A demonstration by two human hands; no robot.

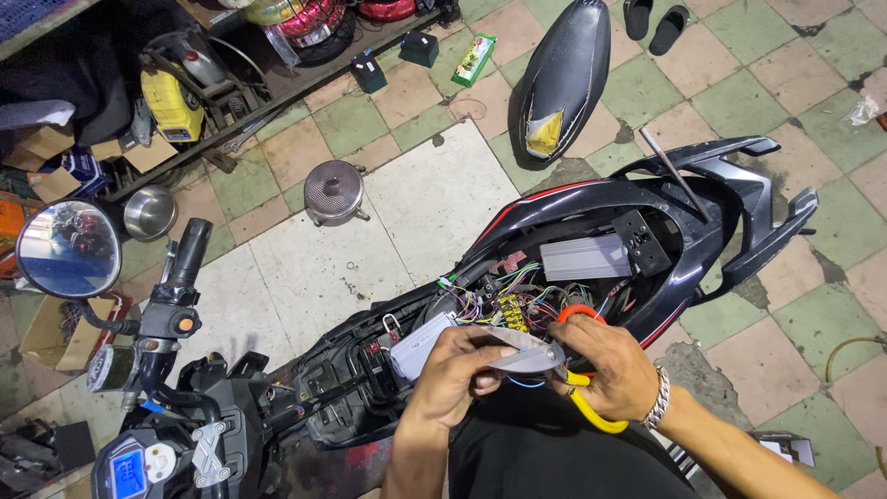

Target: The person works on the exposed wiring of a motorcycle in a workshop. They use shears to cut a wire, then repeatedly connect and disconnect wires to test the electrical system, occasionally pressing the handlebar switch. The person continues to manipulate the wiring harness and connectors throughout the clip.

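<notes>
While the left hand pinches a thin wire steady, the right hand grips scissors closed, blades pointing nine o'clock, above the scooter's exposed wiring.

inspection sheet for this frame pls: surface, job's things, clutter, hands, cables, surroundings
Surface: checkered tile floor with a pale slab; scooter parked on it, seat off, under-seat bay open.
Job's things: scissors with one orange and one yellow handle loop; a thin wire at the blades; grey finned box in the bay.
Clutter: removed seat, round metal pot, steel bowl, green packet, sandals, cardboard boxes.
Hands: left hand at the scissor blades; right hand through the handles.
Cables: multicoloured wire bundle loose in the bay.
Surroundings: mirror, handlebar grip, yellow machine on a low rack.
</notes>
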